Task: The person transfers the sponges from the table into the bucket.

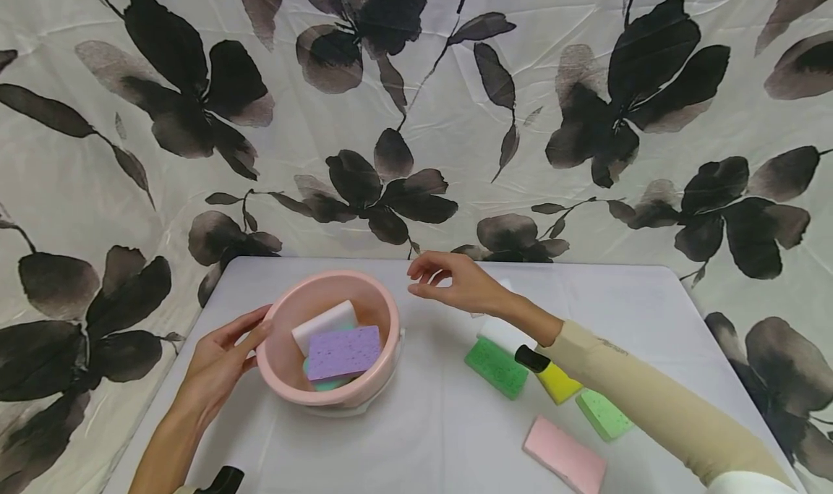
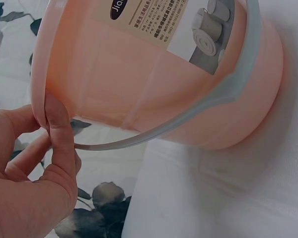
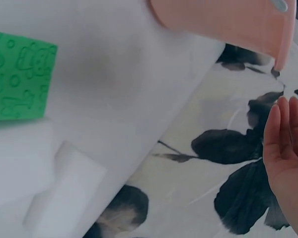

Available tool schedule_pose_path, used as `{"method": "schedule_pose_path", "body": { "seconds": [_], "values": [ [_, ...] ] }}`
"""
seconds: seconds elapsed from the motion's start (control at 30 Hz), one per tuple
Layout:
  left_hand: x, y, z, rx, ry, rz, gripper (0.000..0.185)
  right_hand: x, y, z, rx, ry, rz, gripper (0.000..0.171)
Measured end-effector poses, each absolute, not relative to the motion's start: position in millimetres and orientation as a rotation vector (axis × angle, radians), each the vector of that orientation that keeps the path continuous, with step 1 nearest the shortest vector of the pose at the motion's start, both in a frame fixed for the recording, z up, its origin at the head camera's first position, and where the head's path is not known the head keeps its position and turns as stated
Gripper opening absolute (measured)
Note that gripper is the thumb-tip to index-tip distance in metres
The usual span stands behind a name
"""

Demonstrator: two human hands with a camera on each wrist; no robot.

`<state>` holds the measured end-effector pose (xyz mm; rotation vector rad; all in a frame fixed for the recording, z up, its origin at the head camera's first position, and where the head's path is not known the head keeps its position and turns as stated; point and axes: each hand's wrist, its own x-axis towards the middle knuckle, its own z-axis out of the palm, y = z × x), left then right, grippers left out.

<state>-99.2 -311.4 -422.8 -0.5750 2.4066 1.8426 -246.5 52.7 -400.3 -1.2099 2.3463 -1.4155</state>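
A pink bucket (image 1: 283,335) with a pale handle (image 2: 188,114) stands on the table. On its left side, my left hand (image 1: 218,364) pinches the rim between thumb and fingers, as the left wrist view also shows. Inside lie a purple sponge (image 1: 343,353) on top, a white block (image 1: 325,325) behind it, and a teal piece mostly hidden beneath. My right hand (image 1: 455,280) hovers just right of the bucket, fingers relaxed and holding nothing. In the right wrist view its palm (image 3: 293,173) is bare, below the bucket's rim.
Right of the bucket lie a green sponge (image 1: 497,367), a yellow one (image 1: 558,383), a light green one (image 1: 604,414) and a pink one (image 1: 565,454). White blocks (image 3: 20,163) sit beside the green sponge, partly under my right forearm. A floral cloth (image 1: 416,118) hangs behind the table.
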Motion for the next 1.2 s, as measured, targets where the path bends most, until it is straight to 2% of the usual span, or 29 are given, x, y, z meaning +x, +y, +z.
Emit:
{"method": "schedule_pose_path", "body": {
  "seconds": [0.57,1.2],
  "values": [
    [-96.8,-312.5,-423.0,-0.495,2.368,1.983,0.07,-252.1,114.6,-428.5,-0.983,2.4,-1.484,0.024],
    [-96.7,-312.5,-422.5,-0.525,2.376,1.95,0.073,-245.1,169.7,-466.1,-0.795,2.519,-1.452,0.029]
  ]
}}
